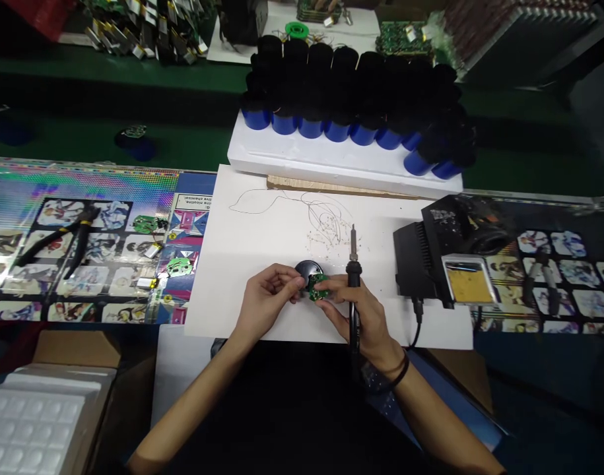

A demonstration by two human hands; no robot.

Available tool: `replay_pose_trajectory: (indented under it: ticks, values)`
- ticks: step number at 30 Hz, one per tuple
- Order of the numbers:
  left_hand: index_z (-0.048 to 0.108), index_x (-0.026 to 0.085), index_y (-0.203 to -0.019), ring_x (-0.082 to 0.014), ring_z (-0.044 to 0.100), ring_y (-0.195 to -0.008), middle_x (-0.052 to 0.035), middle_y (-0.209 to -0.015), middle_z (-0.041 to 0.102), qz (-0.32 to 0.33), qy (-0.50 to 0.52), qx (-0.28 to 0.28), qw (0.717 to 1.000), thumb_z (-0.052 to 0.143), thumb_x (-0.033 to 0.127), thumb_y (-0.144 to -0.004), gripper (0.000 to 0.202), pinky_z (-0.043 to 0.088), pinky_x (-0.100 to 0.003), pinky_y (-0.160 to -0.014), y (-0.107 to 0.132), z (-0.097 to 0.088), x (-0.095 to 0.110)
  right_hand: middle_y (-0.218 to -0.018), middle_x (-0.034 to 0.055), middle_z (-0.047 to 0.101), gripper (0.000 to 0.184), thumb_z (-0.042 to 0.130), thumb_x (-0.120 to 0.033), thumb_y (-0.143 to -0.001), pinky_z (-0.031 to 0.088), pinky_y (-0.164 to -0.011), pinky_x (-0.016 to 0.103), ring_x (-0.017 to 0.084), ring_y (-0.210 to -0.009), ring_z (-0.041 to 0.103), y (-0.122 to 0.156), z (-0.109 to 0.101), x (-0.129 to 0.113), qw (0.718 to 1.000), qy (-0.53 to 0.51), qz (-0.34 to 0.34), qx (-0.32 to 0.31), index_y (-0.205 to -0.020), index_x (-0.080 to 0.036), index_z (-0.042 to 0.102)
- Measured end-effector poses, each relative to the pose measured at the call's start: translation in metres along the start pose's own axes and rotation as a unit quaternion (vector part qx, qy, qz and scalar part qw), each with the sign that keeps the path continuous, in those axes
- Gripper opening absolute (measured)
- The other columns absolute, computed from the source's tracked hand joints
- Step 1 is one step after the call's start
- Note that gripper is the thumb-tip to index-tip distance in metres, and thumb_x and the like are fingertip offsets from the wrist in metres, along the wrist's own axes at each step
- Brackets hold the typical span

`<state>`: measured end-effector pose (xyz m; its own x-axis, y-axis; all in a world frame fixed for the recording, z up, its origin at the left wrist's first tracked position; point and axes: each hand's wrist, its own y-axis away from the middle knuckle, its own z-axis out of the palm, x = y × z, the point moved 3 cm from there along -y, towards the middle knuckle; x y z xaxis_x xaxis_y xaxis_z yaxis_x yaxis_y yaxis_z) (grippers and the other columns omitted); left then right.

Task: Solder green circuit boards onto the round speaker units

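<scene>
Near the middle of the white sheet (262,224), close to its near edge, both hands meet over a small assembly. The left hand (268,295) pinches a black round piece (309,269) with its fingertips, holding it just above the sheet. The right hand (364,313) is curled around a soldering iron (352,274), whose handle runs up between the fingers and whose metal tip points toward the far side, clear of the work. The same hand's fingertips also touch a small green circuit board (319,287), which sits against the near right side of the black round piece. Just beyond the hands, thin solder wire (326,214) lies in loose loops on the sheet, with specks scattered around it. To the right, partly on the sheet's edge, stands a black soldering station (430,247) with a yellow sponge (467,282) in a tray at its near side. Farther off, a white foam block (292,158) carries rows of blue and black cylinders (338,99). Left of the sheet, pliers (59,239) and a few loose green boards (179,267) lie on a patterned mat (84,185). At the near left corner sits a white foam tray (34,412).
</scene>
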<state>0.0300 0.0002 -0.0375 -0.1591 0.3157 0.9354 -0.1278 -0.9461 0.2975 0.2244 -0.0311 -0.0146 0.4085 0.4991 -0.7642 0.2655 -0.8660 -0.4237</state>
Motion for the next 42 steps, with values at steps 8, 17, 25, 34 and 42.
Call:
replay_pose_trajectory:
  ticks: [8,17,25,34,42]
  values:
    - [0.075,0.017,-0.092,-0.0127,0.063,-0.068,-0.0019,-0.077,0.071,0.01,-0.021,0.0,1.0,0.084,0.045,-0.089,0.03,0.053,-0.025,-0.065,0.006,0.001,0.0,-0.113,0.0047,0.082,0.027,0.074,-0.013,-0.098,0.058,-0.088,0.05,0.027,-0.106,0.074,0.003,0.011,-0.002,0.999,0.031,0.038,0.012,-0.108,-0.029,0.054]
    - [0.072,0.019,-0.099,-0.0156,0.063,-0.079,-0.0029,-0.088,0.07,0.068,-0.137,-0.04,0.987,0.07,0.043,-0.102,0.024,0.049,-0.027,-0.072,0.003,-0.005,0.006,-0.114,0.0029,0.084,0.03,0.081,-0.017,-0.093,0.049,-0.082,0.05,0.029,-0.094,0.066,-0.004,0.013,0.001,0.994,0.105,0.004,0.009,-0.106,-0.029,0.057]
    - [0.074,0.021,-0.103,-0.0161,0.069,-0.082,-0.0039,-0.094,0.075,0.176,-0.27,-0.082,0.943,0.066,0.036,-0.106,0.017,0.052,-0.027,-0.071,-0.002,-0.009,0.021,-0.108,0.0036,0.081,0.028,0.069,-0.008,-0.097,0.056,-0.093,0.051,0.025,-0.099,0.074,-0.017,0.002,-0.002,0.996,-0.007,0.056,0.069,-0.105,-0.029,0.052]
    - [0.071,0.022,-0.108,-0.0157,0.071,-0.091,-0.0039,-0.102,0.075,0.215,-0.31,-0.129,0.917,0.06,0.029,-0.109,0.013,0.056,-0.026,-0.079,0.0,-0.007,0.028,-0.101,0.0024,0.079,0.03,0.072,-0.007,-0.095,0.061,-0.087,0.045,0.022,-0.094,0.075,-0.026,0.003,-0.002,0.998,-0.026,0.029,0.054,-0.106,-0.029,0.054]
    - [0.067,0.021,-0.108,-0.014,0.069,-0.078,-0.0022,-0.092,0.074,0.322,-0.347,-0.075,0.878,0.071,0.024,-0.101,0.008,0.056,-0.026,-0.071,0.003,-0.003,0.028,-0.1,0.0026,0.077,0.028,0.072,-0.01,-0.097,0.061,-0.086,0.044,0.021,-0.093,0.075,-0.023,0.008,0.001,0.995,-0.045,0.059,0.061,-0.106,-0.028,0.053]
